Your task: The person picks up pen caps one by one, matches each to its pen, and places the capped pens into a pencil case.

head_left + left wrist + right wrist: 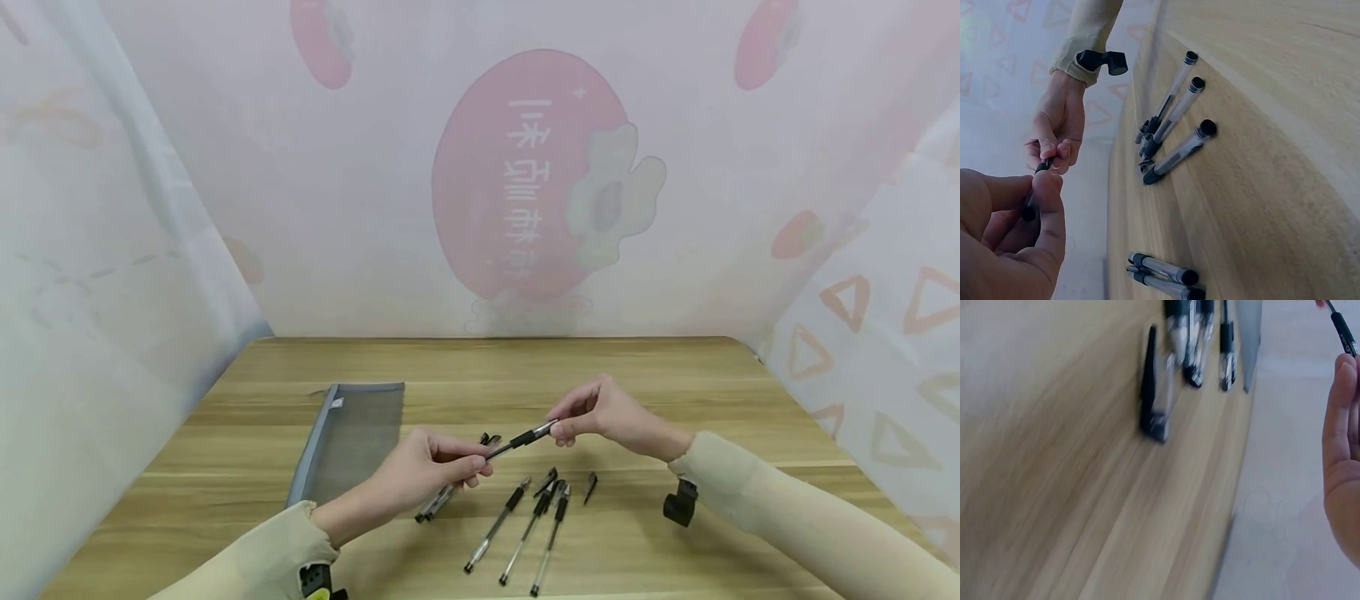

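A gel pen (522, 439) with a black grip is held aslant above the table between both hands. My left hand (423, 471) pinches its barrel at the rear end, thumb against fingers. At the tip end, my right hand (600, 417) pinches the pen; whether a cap is there is hidden by the fingers. Below lie several clear-barrelled pens (497, 527) with black grips, fanned out side by side. A loose black pen cap (591, 487) lies to their right, seen larger as a cap (1155, 394) in the right wrist view. Two more pens (1163, 269) lie together under my left hand.
A grey mesh zip pouch (360, 442) lies flat on the left of the wooden table (660, 367). Printed curtains (360, 208) hang behind the table and along both sides. Each wrist carries a small black camera (681, 502).
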The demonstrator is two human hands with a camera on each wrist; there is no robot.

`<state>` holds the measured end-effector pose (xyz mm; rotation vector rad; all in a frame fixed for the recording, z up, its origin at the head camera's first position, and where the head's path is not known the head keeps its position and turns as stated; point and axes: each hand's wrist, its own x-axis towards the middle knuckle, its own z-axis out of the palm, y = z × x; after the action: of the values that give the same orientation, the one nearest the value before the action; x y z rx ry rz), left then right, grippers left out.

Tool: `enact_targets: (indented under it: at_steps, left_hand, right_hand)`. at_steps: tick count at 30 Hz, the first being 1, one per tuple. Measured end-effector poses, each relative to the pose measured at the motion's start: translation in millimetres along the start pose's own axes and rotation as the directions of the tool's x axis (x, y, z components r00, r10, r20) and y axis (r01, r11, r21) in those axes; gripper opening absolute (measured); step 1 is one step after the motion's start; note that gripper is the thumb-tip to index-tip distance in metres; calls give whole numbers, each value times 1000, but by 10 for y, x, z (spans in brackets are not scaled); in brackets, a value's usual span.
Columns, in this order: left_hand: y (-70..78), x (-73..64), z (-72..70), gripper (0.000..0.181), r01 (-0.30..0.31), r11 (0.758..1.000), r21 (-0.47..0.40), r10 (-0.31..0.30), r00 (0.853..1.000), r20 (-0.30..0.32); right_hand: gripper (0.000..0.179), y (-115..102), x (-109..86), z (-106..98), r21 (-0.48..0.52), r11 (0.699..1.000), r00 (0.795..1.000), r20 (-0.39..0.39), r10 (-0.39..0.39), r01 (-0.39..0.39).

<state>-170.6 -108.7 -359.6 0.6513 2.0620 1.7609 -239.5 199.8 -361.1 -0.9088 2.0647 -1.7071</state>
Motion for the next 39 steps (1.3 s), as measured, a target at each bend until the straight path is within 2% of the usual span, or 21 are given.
enact_targets:
  at_steps: [5,12,15,19,24,28,34,39]
  left_hand:
    - [-48,-67,-37,25,28,1000,10,-28,1000,5]
    - [-138,-135,-21,32,90,996,20,-90,996,22]
    - [-180,-154,-18,36,103,994,32,-104,994,27]
    - [-213,-178,-29,36,122,992,25,-122,993,-2]
    - [-242,-204,-60,34,147,989,-27,-148,988,-38]
    - [-269,-202,-56,33,137,990,-40,-139,990,-36]
    - [-314,-190,-56,31,122,992,35,-121,992,-26]
    - [-346,-176,-61,31,114,984,139,-109,993,-42]
  right_hand:
    - [20,67,81,-74,-32,994,994,29,101,-100]
    - [21,150,297,-96,-82,981,972,141,188,-178]
    - [24,181,385,-79,-143,972,965,160,207,-184]
    - [25,231,473,-54,-218,962,965,168,202,-164]
    - [22,310,533,-36,-240,964,967,195,165,-116]
    - [20,363,541,-36,-263,958,966,195,172,-118]
    - [14,392,545,-16,-272,951,961,188,204,-149]
    - [12,438,553,-19,-269,954,962,194,193,-137]
